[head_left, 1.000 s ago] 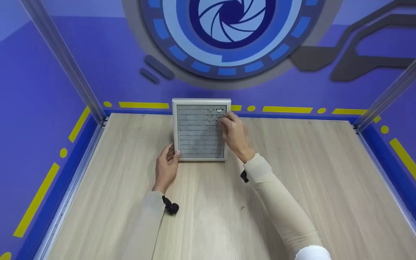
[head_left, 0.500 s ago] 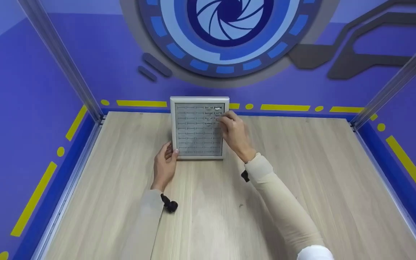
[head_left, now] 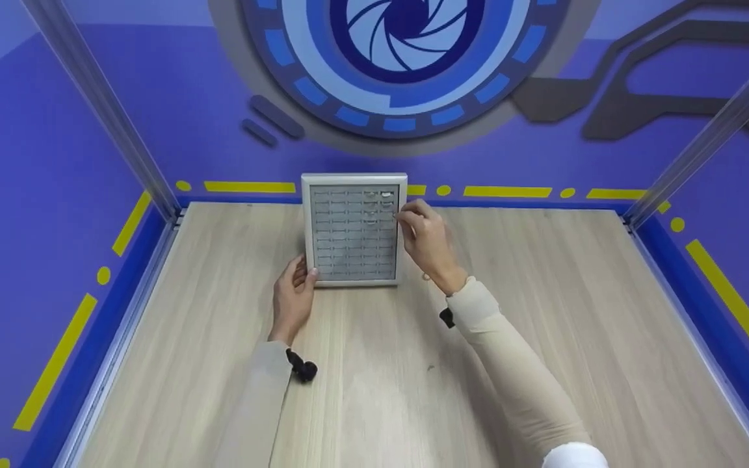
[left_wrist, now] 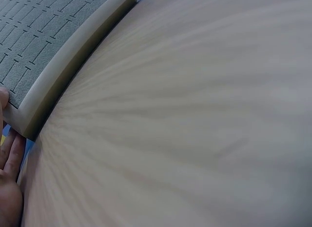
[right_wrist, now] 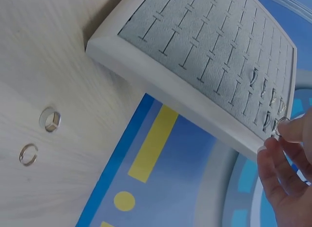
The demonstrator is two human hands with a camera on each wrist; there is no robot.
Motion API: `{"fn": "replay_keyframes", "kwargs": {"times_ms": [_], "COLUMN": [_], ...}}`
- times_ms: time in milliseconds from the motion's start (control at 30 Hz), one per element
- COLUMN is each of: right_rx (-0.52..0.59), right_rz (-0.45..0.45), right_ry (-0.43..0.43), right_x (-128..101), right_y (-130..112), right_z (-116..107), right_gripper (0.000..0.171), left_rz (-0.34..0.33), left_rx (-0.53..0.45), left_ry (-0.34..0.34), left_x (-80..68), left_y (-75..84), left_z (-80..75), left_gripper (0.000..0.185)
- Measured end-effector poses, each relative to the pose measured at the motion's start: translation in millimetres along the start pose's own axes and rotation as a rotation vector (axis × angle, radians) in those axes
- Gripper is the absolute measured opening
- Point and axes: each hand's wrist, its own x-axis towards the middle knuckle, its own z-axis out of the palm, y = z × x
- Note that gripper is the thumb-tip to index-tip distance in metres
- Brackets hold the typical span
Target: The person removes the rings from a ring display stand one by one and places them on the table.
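A square ring tray [head_left: 307, 227] with a white frame and grey slotted foam lies at the table's far edge. Several rings [head_left: 385, 194] sit in its top right slots. My right hand [head_left: 406, 212] hovers at the tray's right edge. In the right wrist view its thumb and finger pinch a small silver ring [right_wrist: 279, 125] just off the frame [right_wrist: 161, 83]. My left hand [head_left: 304, 273] lies on the table at the tray's near left corner. Its thumb tip [left_wrist: 3, 96] rests on the frame [left_wrist: 58, 75] and its straight fingers [left_wrist: 10, 154] lie beside it.
Two loose rings [right_wrist: 50, 119] [right_wrist: 28, 154] lie on the wooden table [head_left: 381, 377] by the tray, seen only in the right wrist view. Metal posts [head_left: 105, 110] and purple walls enclose the table on three sides.
My right hand has drawn back a little from over the foam to the tray's right edge. The left hand and the tray have stayed in place.
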Motion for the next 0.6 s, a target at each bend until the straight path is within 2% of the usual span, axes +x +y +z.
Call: {"fn": "replay_keyframes", "kwargs": {"times_ms": [367,600], "right_rx": [-0.019,-0.057], "right_rz": [0.040,0.038], "right_ry": [-0.013,-0.055], "right_x": [-16,-32], "right_y": [18,30], "right_z": [-18,-27], "right_gripper": [0.012,0.011], "left_rz": [-0.004,0.012], "left_rx": [-0.012,-0.009], "left_ry": [0.002,0.008], "left_x": [0.8,0.8], "left_y": [3.2,2.8], "left_z": [1.5,1.2], "left_gripper": [0.053,0.051]}}
